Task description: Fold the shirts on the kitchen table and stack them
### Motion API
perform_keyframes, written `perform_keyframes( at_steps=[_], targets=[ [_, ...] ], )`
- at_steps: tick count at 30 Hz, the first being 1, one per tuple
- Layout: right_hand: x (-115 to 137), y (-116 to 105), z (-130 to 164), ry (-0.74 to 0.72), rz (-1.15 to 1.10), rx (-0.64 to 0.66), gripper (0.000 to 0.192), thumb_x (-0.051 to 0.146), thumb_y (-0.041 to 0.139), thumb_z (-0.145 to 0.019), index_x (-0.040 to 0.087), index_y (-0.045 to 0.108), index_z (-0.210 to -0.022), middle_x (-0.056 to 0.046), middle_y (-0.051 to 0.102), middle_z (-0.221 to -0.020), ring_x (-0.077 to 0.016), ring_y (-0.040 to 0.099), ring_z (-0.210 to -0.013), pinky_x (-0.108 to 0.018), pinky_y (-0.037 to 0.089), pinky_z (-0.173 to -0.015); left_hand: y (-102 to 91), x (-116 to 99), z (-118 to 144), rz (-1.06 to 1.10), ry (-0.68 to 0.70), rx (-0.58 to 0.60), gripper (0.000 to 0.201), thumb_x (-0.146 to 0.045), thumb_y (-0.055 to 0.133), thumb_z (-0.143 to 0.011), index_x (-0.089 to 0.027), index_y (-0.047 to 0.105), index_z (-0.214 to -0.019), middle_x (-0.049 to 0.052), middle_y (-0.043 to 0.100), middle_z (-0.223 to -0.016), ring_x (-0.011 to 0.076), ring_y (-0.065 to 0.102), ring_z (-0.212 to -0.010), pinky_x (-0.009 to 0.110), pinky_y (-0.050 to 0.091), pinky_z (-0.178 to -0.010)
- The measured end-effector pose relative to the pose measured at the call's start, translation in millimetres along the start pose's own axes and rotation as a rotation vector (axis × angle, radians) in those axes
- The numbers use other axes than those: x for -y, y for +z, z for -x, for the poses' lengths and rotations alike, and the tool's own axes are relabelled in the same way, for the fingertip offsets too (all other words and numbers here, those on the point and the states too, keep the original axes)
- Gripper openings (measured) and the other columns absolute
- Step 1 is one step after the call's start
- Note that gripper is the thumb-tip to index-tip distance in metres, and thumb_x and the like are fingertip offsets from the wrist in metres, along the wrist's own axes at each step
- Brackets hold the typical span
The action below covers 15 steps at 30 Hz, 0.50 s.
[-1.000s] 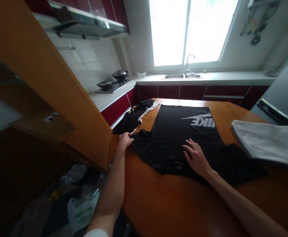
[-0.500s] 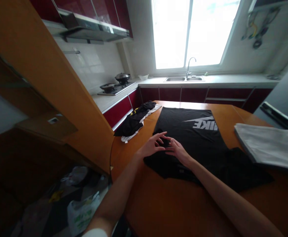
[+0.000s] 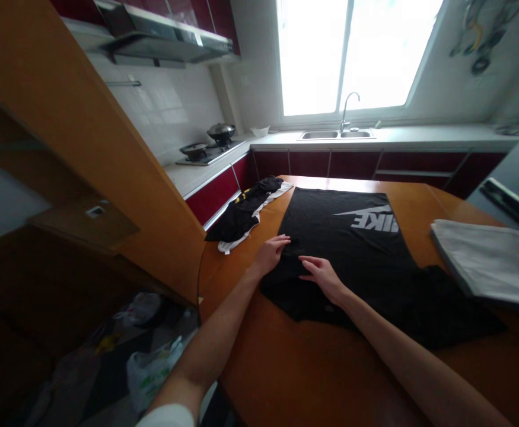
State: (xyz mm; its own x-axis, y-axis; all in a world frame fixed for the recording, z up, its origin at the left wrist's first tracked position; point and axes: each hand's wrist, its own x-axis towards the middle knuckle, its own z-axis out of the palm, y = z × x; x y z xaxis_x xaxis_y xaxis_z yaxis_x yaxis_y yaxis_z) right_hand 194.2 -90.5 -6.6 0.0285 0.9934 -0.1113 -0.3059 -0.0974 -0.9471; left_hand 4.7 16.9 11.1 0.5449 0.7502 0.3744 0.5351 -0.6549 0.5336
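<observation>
A black T-shirt [image 3: 352,249] with a white logo lies spread on the orange wooden table [image 3: 312,367]. Its left sleeve is folded in over the body. My left hand [image 3: 270,254] rests flat on the shirt's left edge, fingers spread. My right hand [image 3: 324,276] lies palm down on the cloth just beside it, near the collar end. Neither hand grips anything. The shirt's right sleeve [image 3: 455,302] still lies out to the side.
A crumpled black and white garment [image 3: 245,214] lies at the table's far left corner. Folded white cloth [image 3: 490,261] sits at the right. A wooden panel [image 3: 85,142] stands left; plastic bags [image 3: 152,373] lie on the floor. Counter, stove and sink [image 3: 337,134] run behind.
My left hand took the shirt's left sleeve from the table edge and folded it inward over the body. My right hand shifted left; both hands now press flat on the fold.
</observation>
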Motion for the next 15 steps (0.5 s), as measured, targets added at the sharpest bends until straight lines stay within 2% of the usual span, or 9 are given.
perform_keyframes(
  at_steps=[3,6,9,12,15],
  targets=[
    [-4,0,-2,-0.075,0.116,-0.041,0.031,0.028,0.074,-0.074,0.018,0.076,-0.104,-0.009,0.072,-0.111,-0.0236,0.067,-0.095,-0.042,0.065,-0.075,7.4,-2,2,-0.103,-0.001,0.186,0.044,-0.029,0.043,-0.102,-0.021,0.055,-0.143,0.007,0.049,-0.153,0.0243,0.036,-0.147,0.049,0.029,-0.121],
    [-8,-4,-4,-0.236,0.328,-0.115,0.033,0.021,0.065,-0.072,0.017,0.076,-0.103,-0.009,0.071,-0.112,-0.0247,0.067,-0.099,-0.043,0.061,-0.085,10.5,4,4,-0.180,-0.057,0.299,0.049,-0.037,0.040,-0.104,-0.024,0.044,-0.151,0.008,0.034,-0.162,0.0257,0.022,-0.153,0.056,0.019,-0.122],
    [-9,-9,-3,-0.396,0.565,-0.185,0.032,0.015,0.054,-0.074,0.018,0.075,-0.098,-0.011,0.068,-0.118,-0.0248,0.064,-0.110,-0.041,0.055,-0.095,12.4,9,5,-0.215,-0.066,0.322,0.051,-0.041,0.039,-0.105,-0.024,0.041,-0.153,0.009,0.029,-0.164,0.0258,0.018,-0.154,0.056,0.017,-0.122],
    [-7,-6,6,-0.487,0.807,-0.235,0.034,0.014,0.049,-0.081,0.017,0.074,-0.104,-0.015,0.063,-0.126,-0.0264,0.059,-0.118,-0.043,0.051,-0.101,14.8,9,5,-0.249,-0.051,0.326,0.053,-0.043,0.042,-0.103,-0.024,0.042,-0.152,0.009,0.027,-0.165,0.0276,0.015,-0.154,0.057,0.016,-0.122],
    [-4,4,19,-0.568,1.043,-0.196,0.034,0.016,0.048,-0.088,0.017,0.072,-0.111,-0.015,0.059,-0.134,-0.0280,0.050,-0.128,-0.046,0.043,-0.110,13.6,6,5,-0.234,-0.049,0.298,0.051,-0.042,0.043,-0.103,-0.025,0.044,-0.151,0.008,0.028,-0.164,0.0282,0.016,-0.154,0.059,0.017,-0.121]
  ],
)
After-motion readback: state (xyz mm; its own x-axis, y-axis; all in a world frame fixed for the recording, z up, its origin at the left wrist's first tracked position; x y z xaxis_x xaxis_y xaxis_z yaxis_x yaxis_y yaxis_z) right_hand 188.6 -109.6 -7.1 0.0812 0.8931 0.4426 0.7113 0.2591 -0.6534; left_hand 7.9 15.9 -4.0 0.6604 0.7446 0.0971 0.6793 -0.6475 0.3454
